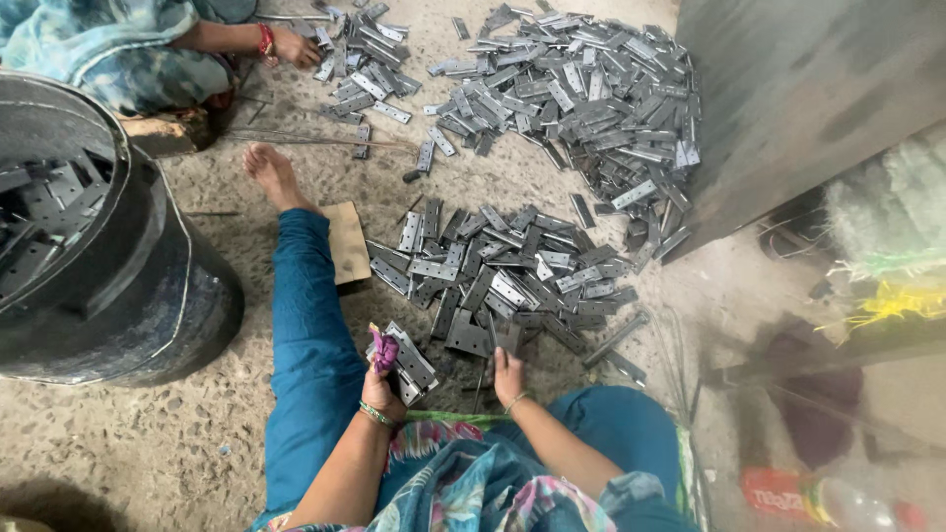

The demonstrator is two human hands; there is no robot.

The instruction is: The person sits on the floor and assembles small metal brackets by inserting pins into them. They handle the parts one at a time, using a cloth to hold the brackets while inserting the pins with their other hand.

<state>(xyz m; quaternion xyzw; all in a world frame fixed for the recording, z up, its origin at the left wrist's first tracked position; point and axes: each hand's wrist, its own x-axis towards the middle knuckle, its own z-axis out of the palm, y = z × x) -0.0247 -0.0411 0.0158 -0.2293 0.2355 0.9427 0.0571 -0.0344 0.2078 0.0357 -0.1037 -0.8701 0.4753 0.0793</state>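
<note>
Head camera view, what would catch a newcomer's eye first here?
The heaps of grey metal hinges spread over the concrete floor, the nearest heap right before the seated person. The left hand holds a stack of hinges with a purple rag; the right hand touches the near heap. A big black drum stands at left.

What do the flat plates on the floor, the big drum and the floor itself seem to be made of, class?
Plates: likely steel, grey, dull sheen, punched holes.
Drum: dark, smooth, probably plastic or painted metal; unclear.
Floor: rough concrete, speckled with grit.
</note>
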